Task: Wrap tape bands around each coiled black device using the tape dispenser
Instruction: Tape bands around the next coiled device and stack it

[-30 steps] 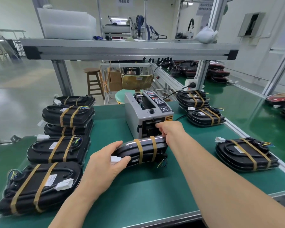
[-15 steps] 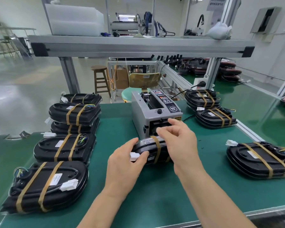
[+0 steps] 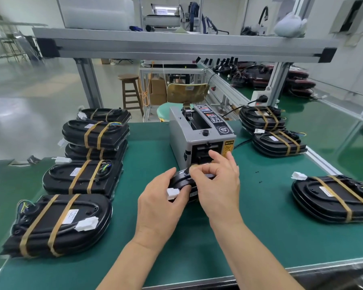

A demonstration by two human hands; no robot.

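Observation:
A coiled black device [image 3: 181,181] lies on the green mat just in front of the grey tape dispenser [image 3: 199,135]. My left hand [image 3: 159,204] grips its left end, fingers curled over the top beside its white connector [image 3: 173,194]. My right hand [image 3: 218,183] covers the device's right half, thumb and forefinger pinching a tan tape strip [image 3: 194,167] at the top edge. Most of the device is hidden under both hands.
Taped black devices are stacked left [image 3: 92,135] and front left [image 3: 59,225], more at right [image 3: 333,200] and back right [image 3: 279,142]. An aluminium frame rail [image 3: 176,47] crosses overhead. The green table edge [image 3: 218,281] runs close to me.
My right hand came away from the dispenser's slot with a tape strip and settled over the device. The device has turned more edge-on under my hands.

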